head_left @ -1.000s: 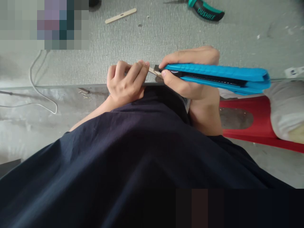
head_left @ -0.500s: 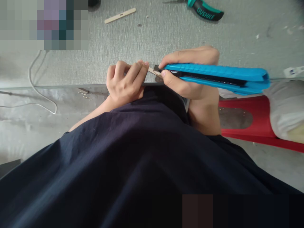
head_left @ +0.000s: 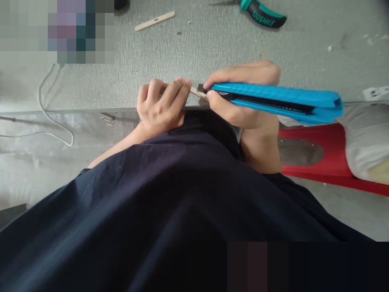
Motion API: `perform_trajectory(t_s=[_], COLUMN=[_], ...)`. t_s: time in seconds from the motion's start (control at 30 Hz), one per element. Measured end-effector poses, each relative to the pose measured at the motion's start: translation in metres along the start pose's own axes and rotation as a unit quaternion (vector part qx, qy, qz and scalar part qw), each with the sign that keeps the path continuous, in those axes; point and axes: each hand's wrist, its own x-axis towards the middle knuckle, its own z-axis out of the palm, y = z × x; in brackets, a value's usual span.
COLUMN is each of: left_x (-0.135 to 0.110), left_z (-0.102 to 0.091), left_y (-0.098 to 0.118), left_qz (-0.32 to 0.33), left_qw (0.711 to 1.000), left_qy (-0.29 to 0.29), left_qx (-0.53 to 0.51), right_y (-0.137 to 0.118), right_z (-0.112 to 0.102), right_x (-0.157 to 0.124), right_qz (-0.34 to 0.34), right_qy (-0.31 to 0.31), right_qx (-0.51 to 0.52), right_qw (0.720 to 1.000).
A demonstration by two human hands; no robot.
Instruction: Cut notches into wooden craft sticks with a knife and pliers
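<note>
My left hand [head_left: 162,103] is closed near the table's front edge, its fingers pressing on a narrow wooden stick [head_left: 194,91]. Only the stick's right end shows past my fingertips; the rest is hidden under the hand. In my right hand [head_left: 240,97] is a blue utility knife [head_left: 279,101], gripped close to its front end with the body pointing right. Its short dark blade tip [head_left: 200,88] lies at the stick's exposed end, apparently touching it.
Farther back on the grey textured table [head_left: 121,77] lie another wooden stick [head_left: 154,21] and a green-and-black tool handle [head_left: 263,14]. A white cable [head_left: 39,91] hangs over the edge at left. At right stands a red stool [head_left: 332,150]. Small scraps [head_left: 109,121] lie on the floor.
The rear of the blue knife has dipped very slightly toward me. Both hands keep nearly the same place and grip; the whole view has shifted a little.
</note>
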Motion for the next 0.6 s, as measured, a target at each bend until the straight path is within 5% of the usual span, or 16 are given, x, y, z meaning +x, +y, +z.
perform_trajectory(t_s=[0.23, 0.5, 0.6], left_x=[0.005, 0.000, -0.005], left_z=[-0.003, 0.004, 0.010], left_y=[0.006, 0.001, -0.002], left_qz=[-0.053, -0.055, -0.045], left_qw=[0.994, 0.994, 0.994], left_qy=[-0.068, -0.080, -0.071], left_qx=[-0.063, -0.059, -0.065], right_y=[-0.005, -0.001, -0.001], right_z=[0.001, 0.007, 0.008], right_x=[0.001, -0.009, -0.010], right_qz=[-0.015, -0.003, 0.027], right_qy=[0.018, 0.028, -0.020], right_qx=[0.101, 0.046, -0.009], right_qw=[0.995, 0.999, 0.999])
